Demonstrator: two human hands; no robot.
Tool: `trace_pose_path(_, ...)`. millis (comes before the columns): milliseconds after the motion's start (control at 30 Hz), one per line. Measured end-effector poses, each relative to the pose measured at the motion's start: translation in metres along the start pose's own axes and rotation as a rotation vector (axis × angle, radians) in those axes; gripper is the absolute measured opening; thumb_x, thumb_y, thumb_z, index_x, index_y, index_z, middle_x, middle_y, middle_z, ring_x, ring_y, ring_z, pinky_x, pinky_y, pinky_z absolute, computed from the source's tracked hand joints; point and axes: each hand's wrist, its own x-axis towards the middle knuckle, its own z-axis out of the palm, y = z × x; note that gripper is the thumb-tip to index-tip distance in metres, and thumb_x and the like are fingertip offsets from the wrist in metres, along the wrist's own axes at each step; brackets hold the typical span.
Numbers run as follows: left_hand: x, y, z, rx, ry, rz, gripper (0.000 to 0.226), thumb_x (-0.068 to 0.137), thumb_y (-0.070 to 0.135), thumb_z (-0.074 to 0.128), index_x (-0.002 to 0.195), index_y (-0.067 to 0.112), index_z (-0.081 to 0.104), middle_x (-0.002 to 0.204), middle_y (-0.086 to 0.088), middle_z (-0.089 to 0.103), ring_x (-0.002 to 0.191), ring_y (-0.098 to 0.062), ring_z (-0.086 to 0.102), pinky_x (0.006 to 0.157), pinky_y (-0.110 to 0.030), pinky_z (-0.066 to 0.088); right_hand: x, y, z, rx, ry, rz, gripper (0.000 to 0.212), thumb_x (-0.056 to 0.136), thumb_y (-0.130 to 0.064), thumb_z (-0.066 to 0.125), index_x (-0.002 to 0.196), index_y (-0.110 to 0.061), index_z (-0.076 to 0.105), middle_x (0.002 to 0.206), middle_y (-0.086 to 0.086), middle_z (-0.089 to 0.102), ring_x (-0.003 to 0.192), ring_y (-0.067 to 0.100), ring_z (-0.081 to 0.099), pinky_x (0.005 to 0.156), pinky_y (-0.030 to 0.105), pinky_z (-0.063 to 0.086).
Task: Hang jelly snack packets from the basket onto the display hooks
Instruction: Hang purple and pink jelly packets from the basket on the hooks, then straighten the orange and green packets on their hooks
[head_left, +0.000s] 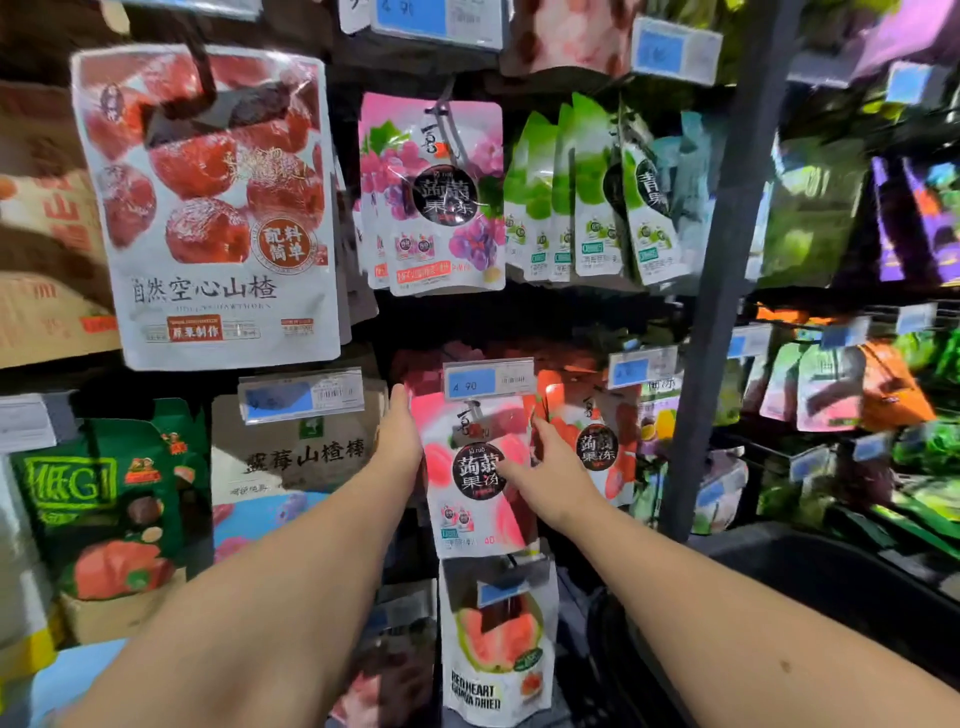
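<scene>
One jelly packet (475, 499) | between left hand (400, 441) and right hand (550, 467) fingers | touching

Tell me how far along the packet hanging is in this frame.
Done: rows of grape jelly packets and green jelly packets hang on the upper hooks. In hand: the left hand touches the left edge of the pink jelly packet hanging under the 4.90 price tag, and the right hand rests on its front. Left: unclear, no basket contents are visible.

Pink jelly packet (480, 478) hangs upright on display hook (475, 410), front facing out; red sibling packets (597, 452) hang just right of it.
</scene>
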Motion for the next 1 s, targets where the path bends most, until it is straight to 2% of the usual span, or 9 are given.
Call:
trace_pose_path(100, -0.029, -0.003, 0.007, 0.032, 0.08, 0.076, 0.075, 0.09, 0.071, 0.037, 0.139, 0.018, 0.057, 0.142, -0.002, 0.056, 0.129, -0.028, 0.051, 0.115, -0.046, 0.033, -0.009, -0.002, -0.004, -0.058, -0.013, 0.038, 0.079, 0.092, -0.013, 0.071, 0.159, -0.02, 0.028, 0.148, 0.005, 0.052, 0.12, 0.02, 0.06, 0.095, 0.027, 0.047)
trace_pose_path(267, -0.06, -0.019, 0.01, 0.293, 0.118, 0.306, 0.075, 0.094, 0.064, 0.01, 0.144, 0.021, 0.048, 0.149, -0.007, 0.052, 0.136, -0.03, 0.047, 0.116, -0.052, 0.032, -0.01, -0.003, -0.002, -0.145, -0.016, 0.049, 0.084, 0.089, -0.015, 0.075, 0.159, -0.016, 0.028, 0.157, 0.006, 0.043, 0.138, 0.025, 0.047, 0.1, 0.026, 0.036)
trace_pose_path(500, -0.101, -0.038, 0.005, 0.242, 0.188, 0.436, 0.053, 0.106, 0.032, 0.043, 0.156, 0.017, 0.035, 0.159, -0.008, 0.041, 0.146, -0.026, 0.036, 0.117, -0.036, 0.026, -0.017, -0.01, -0.009, -0.171, -0.01, 0.049, 0.081, 0.088, -0.015, 0.075, 0.157, -0.013, 0.033, 0.156, 0.009, 0.045, 0.14, 0.026, 0.046, 0.107, 0.028, 0.037)
trace_pose_path(633, -0.129, -0.058, 0.015, 0.405, 0.259, 0.679, 0.053, 0.091, 0.009, 0.062, 0.141, 0.009, 0.046, 0.147, -0.008, 0.044, 0.138, -0.024, 0.035, 0.119, -0.04, 0.024, -0.017, 0.001, -0.02, -0.182, 0.023, 0.07, 0.07, 0.087, -0.012, 0.074, 0.151, -0.015, 0.044, 0.144, 0.004, 0.057, 0.127, 0.022, 0.056, 0.092, 0.021, 0.04)
trace_pose_path(700, -0.141, -0.064, 0.032, 0.414, 0.153, 0.745, 0.043, 0.087, 0.004, 0.063, 0.127, 0.018, 0.052, 0.131, 0.002, 0.048, 0.126, -0.015, 0.042, 0.113, -0.033, 0.032, -0.014, 0.009, -0.029, -0.186, 0.074, 0.079, 0.058, 0.087, -0.013, 0.073, 0.142, -0.015, 0.053, 0.129, 0.0, 0.066, 0.111, 0.018, 0.062, 0.083, 0.021, 0.045)
trace_pose_path(800, -0.144, -0.071, 0.062, 0.427, -0.125, 0.75, 0.043, 0.088, -0.006, 0.053, 0.114, 0.028, 0.053, 0.116, 0.014, 0.051, 0.111, -0.004, 0.05, 0.095, -0.013, 0.038, -0.005, 0.024, -0.047, -0.215, 0.159, 0.101, 0.039, 0.09, -0.013, 0.068, 0.128, -0.015, 0.061, 0.11, -0.006, 0.063, 0.099, 0.014, 0.058, 0.082, 0.023, 0.041)
trace_pose_path(900, -0.129, -0.075, 0.096, 0.497, -0.263, 0.581, 0.045, 0.092, -0.006, 0.046, 0.116, 0.032, 0.05, 0.113, 0.014, 0.053, 0.101, 0.001, 0.055, 0.081, -0.004, 0.041, 0.011, 0.047, -0.064, -0.281, 0.267, 0.162, 0.038, 0.087, -0.011, 0.066, 0.124, -0.015, 0.059, 0.113, 0.004, 0.068, 0.102, 0.025, 0.064, 0.079, 0.03, 0.047)
trace_pose_path(967, -0.108, -0.079, 0.12, 0.492, -0.242, 0.459, 0.04, 0.092, 0.002, 0.049, 0.118, 0.032, 0.047, 0.11, 0.013, 0.055, 0.098, -0.004, 0.06, 0.084, -0.011, 0.05, 0.028, 0.07, -0.073, -0.272, 0.319, 0.196, 0.04, 0.085, -0.017, 0.067, 0.124, -0.018, 0.057, 0.117, 0.007, 0.067, 0.106, 0.03, 0.065, 0.085, 0.039, 0.055)
trace_pose_path(1000, -0.094, -0.084, 0.131, 0.454, -0.208, 0.409, 0.039, 0.088, 0.012, 0.054, 0.122, 0.03, 0.047, 0.113, 0.007, 0.057, 0.103, -0.016, 0.064, 0.091, -0.027, 0.055, 0.039, 0.084, -0.076, -0.261, 0.334, 0.2, 0.042, 0.084, -0.018, 0.068, 0.124, -0.019, 0.055, 0.118, 0.007, 0.066, 0.107, 0.031, 0.065, 0.088, 0.043, 0.056)
